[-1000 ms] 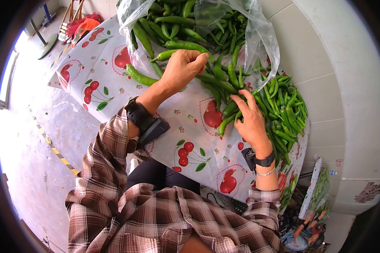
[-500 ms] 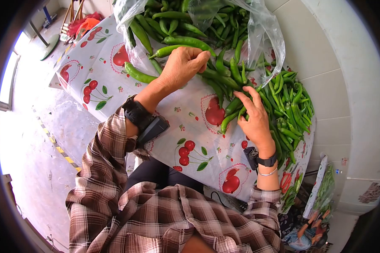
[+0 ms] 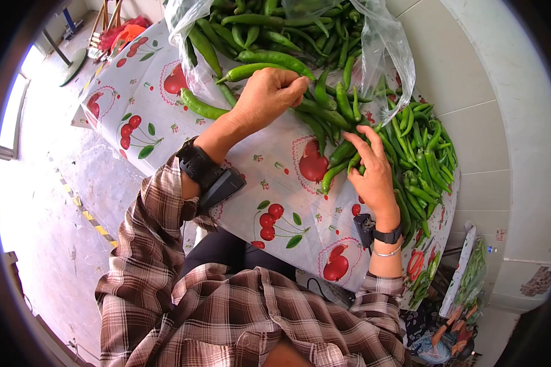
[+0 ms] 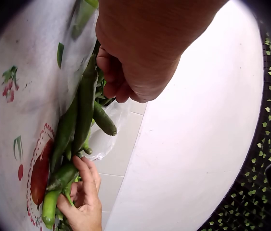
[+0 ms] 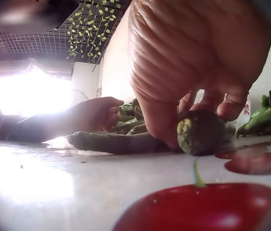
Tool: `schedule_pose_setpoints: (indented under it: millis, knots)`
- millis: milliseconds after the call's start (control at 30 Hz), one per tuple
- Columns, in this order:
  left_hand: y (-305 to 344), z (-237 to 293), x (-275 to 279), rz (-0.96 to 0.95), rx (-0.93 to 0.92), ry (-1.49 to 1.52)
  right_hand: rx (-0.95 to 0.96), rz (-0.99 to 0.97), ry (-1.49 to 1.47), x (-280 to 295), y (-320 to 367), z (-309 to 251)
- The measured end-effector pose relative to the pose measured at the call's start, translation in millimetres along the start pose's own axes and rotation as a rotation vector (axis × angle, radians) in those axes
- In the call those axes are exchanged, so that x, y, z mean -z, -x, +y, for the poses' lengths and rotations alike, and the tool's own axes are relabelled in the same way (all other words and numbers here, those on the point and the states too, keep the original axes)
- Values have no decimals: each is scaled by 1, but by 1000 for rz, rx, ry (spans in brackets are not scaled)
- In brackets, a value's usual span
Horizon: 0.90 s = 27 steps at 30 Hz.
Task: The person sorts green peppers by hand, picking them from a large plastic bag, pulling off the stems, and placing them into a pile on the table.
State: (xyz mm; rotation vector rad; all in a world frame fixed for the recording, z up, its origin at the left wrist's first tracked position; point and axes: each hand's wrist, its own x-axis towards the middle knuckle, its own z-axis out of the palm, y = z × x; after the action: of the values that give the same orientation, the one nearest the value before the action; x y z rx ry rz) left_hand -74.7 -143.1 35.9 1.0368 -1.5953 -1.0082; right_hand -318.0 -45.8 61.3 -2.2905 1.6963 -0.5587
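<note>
In the head view my left hand (image 3: 266, 98) hovers with curled fingers over large green peppers (image 3: 315, 110) at the mouth of a clear plastic bag (image 3: 386, 49). Its fingertips are hidden there; in the left wrist view they stand near a pepper's narrow end (image 4: 93, 60), and I cannot tell whether they pinch it. My right hand (image 3: 373, 174) grips a green pepper (image 5: 200, 132) lying on the tablecloth, thumb on one side and fingers on the other. One long pepper (image 3: 205, 107) lies by the left forearm.
Right of my right hand is a heap of smaller green peppers (image 3: 419, 153). A cherry-patterned tablecloth (image 3: 245, 153) covers the table. Near its right edge lies a red looped thing (image 3: 416, 264). Another person (image 3: 438, 345) and wrapped greens (image 3: 471, 275) show at lower right.
Both hands keep nearly the same pose among the peppers. The head view has shifted slightly, and my right hand sits a little farther right in it than a second ago.
</note>
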Motion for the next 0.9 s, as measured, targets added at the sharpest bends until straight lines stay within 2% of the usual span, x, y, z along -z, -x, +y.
schedule_pose_setpoints:
  millis: [267, 433, 900]
  knots:
    - [3, 5, 1, -49, -1, -110, -15, 7, -65, 2, 0, 5]
    - [2, 1, 0, -44, -89, -191, -20, -8, -99, 2, 0, 7]
    - [4, 3, 1, -41, -75, -154, -1, -4, -88, 2, 0, 8]
